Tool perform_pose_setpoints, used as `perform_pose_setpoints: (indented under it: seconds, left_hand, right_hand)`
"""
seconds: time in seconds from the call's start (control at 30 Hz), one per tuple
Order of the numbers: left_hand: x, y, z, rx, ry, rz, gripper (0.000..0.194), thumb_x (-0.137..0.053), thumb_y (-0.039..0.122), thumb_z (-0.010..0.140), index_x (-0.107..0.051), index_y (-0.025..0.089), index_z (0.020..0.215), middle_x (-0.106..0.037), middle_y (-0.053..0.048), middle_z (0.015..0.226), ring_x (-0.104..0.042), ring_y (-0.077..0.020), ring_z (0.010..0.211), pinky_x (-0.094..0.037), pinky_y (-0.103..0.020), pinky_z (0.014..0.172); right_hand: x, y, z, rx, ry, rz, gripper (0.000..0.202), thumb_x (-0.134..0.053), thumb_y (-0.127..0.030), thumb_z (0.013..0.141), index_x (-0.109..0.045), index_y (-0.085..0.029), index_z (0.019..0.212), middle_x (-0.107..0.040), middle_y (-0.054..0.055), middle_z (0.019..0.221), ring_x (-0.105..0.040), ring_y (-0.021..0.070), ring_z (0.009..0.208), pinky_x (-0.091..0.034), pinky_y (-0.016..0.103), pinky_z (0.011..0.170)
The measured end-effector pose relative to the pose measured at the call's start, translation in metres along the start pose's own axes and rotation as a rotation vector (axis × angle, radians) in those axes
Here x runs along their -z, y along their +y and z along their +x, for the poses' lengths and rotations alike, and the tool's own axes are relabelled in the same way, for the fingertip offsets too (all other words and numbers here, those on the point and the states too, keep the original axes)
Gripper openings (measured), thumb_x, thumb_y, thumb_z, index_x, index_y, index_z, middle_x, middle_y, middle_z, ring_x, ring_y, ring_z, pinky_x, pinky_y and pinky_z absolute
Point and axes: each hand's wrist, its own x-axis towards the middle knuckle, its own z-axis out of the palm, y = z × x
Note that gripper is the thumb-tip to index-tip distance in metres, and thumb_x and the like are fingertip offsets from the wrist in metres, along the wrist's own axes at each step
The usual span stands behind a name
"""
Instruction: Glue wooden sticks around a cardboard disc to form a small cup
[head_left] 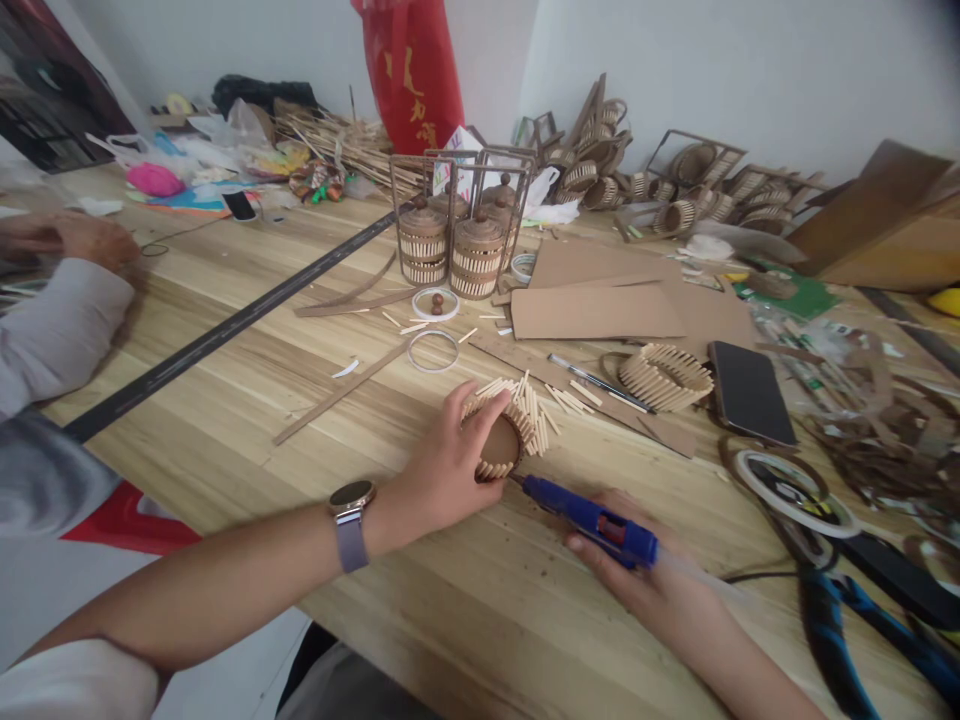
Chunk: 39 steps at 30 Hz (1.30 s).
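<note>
**Glue gun being aimed at a small stick-walled cup**

A small round cup of brown board and pale wooden sticks (499, 447) is being held on the pale wood-grain table (442, 590), just beside a loose heap of short pale matchstick-like sticks (535, 418). It is being pinched by the left hand (439, 460), the thumb being set low at the near side and the fingers being bent over the rim. A blue plastic pen-shaped glue gun (581, 512) is being gripped in the right hand (664, 585), fingers wrapped round its body. Its tip is being pointed at the cup's near lower edge; whether contact is being made cannot be told.

Judged step: glue is apparently being applied along the wall. For the next move, a steady cup and a finely placed tip are seemingly being called for. Farther right, an oval ring of pale sticks (670, 393) is being left beside a dark phone (752, 393).
</note>
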Motion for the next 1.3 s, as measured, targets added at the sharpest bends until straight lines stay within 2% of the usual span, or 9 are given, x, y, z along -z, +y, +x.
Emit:
perform_pose_setpoints:
  seconds: [0.57, 0.77, 1.0, 1.3]
  left_hand:
    - [-0.0003, -0.0003, -0.0001, 0.005, 0.000, 0.001, 0.090, -0.071, 0.017, 0.068, -0.022, 0.023, 0.144, -0.021, -0.015, 0.143, -0.027, -0.0345, 0.135, -0.033, -0.051, 0.110]
    - [0.0002, 0.0003, -0.0002, 0.006, 0.000, -0.016, 0.090, -0.070, 0.017, 0.069, -0.021, 0.025, 0.144, -0.021, -0.015, 0.143, -0.026, -0.0353, 0.135, -0.033, -0.052, 0.109]
    - [0.0015, 0.0012, -0.0001, 0.001, 0.006, -0.028, 0.090, -0.071, 0.015, 0.068, -0.022, 0.026, 0.143, -0.023, -0.015, 0.143, -0.026, -0.0366, 0.135, -0.032, -0.055, 0.109]
    - [0.0007, 0.0007, -0.0001, 0.001, -0.001, -0.001, 0.089, -0.070, 0.016, 0.069, -0.023, 0.023, 0.143, -0.022, -0.015, 0.143, -0.027, -0.0345, 0.135, -0.033, -0.051, 0.110]
  right_hand:
    - [-0.0006, 0.0010, -0.0002, 0.018, 0.020, -0.035, 0.022, -0.052, -0.036, 0.089, -0.052, -0.021, 0.072, -0.055, 0.000, 0.064, -0.058, 0.0165, 0.058, -0.048, 0.028, 0.054]
    - [-0.0016, 0.0001, 0.0000, -0.007, 0.041, -0.028, 0.022, -0.054, -0.038, 0.087, -0.053, -0.022, 0.072, -0.057, 0.000, 0.064, -0.058, 0.0167, 0.059, -0.048, 0.028, 0.054]
    - [0.0003, -0.0019, 0.0006, -0.048, 0.006, -0.035, 0.024, -0.053, -0.041, 0.087, -0.052, -0.023, 0.071, -0.057, 0.001, 0.064, -0.058, 0.0177, 0.060, -0.048, 0.029, 0.055]
    - [0.0002, -0.0034, 0.0010, -0.044, 0.000, -0.044, 0.024, -0.052, -0.039, 0.088, -0.053, -0.022, 0.071, -0.057, 0.001, 0.065, -0.059, 0.0177, 0.061, -0.048, 0.029, 0.057]
